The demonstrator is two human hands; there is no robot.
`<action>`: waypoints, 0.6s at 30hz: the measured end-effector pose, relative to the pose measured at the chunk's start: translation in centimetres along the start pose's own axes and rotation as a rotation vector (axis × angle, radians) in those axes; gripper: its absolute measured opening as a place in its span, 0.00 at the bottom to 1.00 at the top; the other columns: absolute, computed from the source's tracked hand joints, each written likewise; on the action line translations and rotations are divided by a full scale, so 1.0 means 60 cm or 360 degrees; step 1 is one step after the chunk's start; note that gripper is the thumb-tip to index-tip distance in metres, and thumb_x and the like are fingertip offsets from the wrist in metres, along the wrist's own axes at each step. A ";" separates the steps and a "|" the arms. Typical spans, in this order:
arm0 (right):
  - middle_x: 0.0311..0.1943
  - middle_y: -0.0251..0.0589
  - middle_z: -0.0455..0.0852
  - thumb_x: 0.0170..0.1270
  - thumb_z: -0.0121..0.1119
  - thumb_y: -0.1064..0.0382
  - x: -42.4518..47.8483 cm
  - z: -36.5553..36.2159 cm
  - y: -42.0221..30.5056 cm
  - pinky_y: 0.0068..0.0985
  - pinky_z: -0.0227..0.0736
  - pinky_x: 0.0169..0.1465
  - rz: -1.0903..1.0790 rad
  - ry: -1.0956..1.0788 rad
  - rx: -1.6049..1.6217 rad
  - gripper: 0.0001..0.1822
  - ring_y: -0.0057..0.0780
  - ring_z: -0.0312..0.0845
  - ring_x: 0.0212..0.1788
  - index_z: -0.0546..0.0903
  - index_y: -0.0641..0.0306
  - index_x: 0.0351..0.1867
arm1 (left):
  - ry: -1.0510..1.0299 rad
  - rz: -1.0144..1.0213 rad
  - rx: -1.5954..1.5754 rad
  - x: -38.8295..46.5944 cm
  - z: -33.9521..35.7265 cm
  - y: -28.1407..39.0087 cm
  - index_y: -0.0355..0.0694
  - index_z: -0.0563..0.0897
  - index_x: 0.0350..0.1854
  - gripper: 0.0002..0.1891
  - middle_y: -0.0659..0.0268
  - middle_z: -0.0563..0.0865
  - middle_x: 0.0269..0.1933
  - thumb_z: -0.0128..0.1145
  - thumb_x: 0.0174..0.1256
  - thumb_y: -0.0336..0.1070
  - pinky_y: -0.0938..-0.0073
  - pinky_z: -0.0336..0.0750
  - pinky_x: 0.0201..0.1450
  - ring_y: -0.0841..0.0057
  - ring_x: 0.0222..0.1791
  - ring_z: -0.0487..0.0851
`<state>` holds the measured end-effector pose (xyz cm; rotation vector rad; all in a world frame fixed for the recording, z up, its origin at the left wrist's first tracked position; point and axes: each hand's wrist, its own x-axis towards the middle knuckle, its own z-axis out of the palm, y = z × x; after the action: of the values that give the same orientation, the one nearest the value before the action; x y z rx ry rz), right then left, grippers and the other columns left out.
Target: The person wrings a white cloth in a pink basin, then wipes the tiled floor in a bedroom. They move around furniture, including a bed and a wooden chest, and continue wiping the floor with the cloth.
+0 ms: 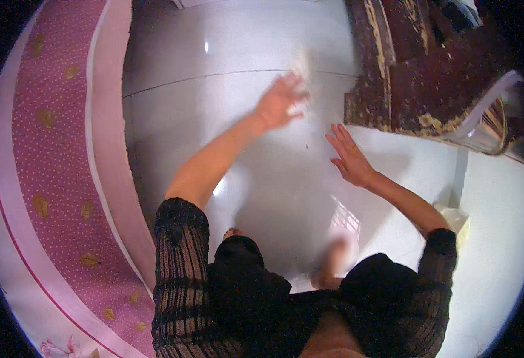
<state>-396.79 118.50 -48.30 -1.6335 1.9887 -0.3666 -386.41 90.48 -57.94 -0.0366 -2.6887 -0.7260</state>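
Observation:
My left hand reaches out over the glossy tiled floor, its fingers spread and somewhat blurred. Just beyond its fingertips is a pale, blurred thing; what it is cannot be made out, and no grip on it shows. Lower and to the right, my right hand is held palm down over the floor with fingers extended and nothing in them. A small dark speck lies on the tiles between the hands.
A bed or mattress edge with a pink dotted, leaf-patterned cover runs along the left. At the upper right stands worn dark brown furniture with peeling edges. A pale yellowish bag-like thing is beyond my right forearm. My bare foot is below.

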 end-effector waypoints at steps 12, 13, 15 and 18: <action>0.74 0.55 0.64 0.67 0.56 0.76 -0.358 -0.052 -0.083 0.41 0.54 0.78 0.0837 0.0644 0.0018 0.34 0.50 0.55 0.78 0.62 0.64 0.74 | -0.0213 0.0330 -0.0291 -0.197 0.048 0.204 0.43 0.79 0.61 0.27 0.52 0.71 0.71 0.69 0.58 0.40 0.39 0.54 0.76 0.51 0.76 0.61; 0.74 0.54 0.65 0.67 0.55 0.76 -0.382 -0.048 -0.084 0.40 0.55 0.77 0.0899 0.0754 0.0008 0.33 0.49 0.58 0.77 0.62 0.64 0.74 | -0.0123 0.0224 -0.0159 -0.144 0.035 0.150 0.42 0.78 0.63 0.28 0.52 0.71 0.71 0.69 0.58 0.39 0.38 0.55 0.75 0.50 0.76 0.62; 0.73 0.54 0.67 0.68 0.55 0.77 -0.395 -0.033 -0.076 0.39 0.57 0.76 0.1013 0.0829 0.0149 0.33 0.48 0.61 0.76 0.62 0.63 0.74 | -0.0013 -0.0075 -0.0032 -0.052 0.006 0.071 0.41 0.72 0.68 0.34 0.51 0.71 0.71 0.70 0.57 0.38 0.36 0.56 0.72 0.48 0.74 0.64; 0.71 0.52 0.70 0.69 0.53 0.76 -0.361 -0.002 -0.070 0.38 0.63 0.74 0.1022 0.0928 0.0437 0.31 0.45 0.66 0.73 0.64 0.63 0.74 | 0.0103 -0.0437 -0.0101 0.060 -0.017 -0.041 0.39 0.60 0.76 0.46 0.50 0.70 0.72 0.71 0.54 0.41 0.38 0.59 0.69 0.45 0.74 0.63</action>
<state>-390.73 138.45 -41.04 -0.6918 2.5985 -0.8803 -389.74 87.57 -57.06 0.3402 -2.6361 -0.8760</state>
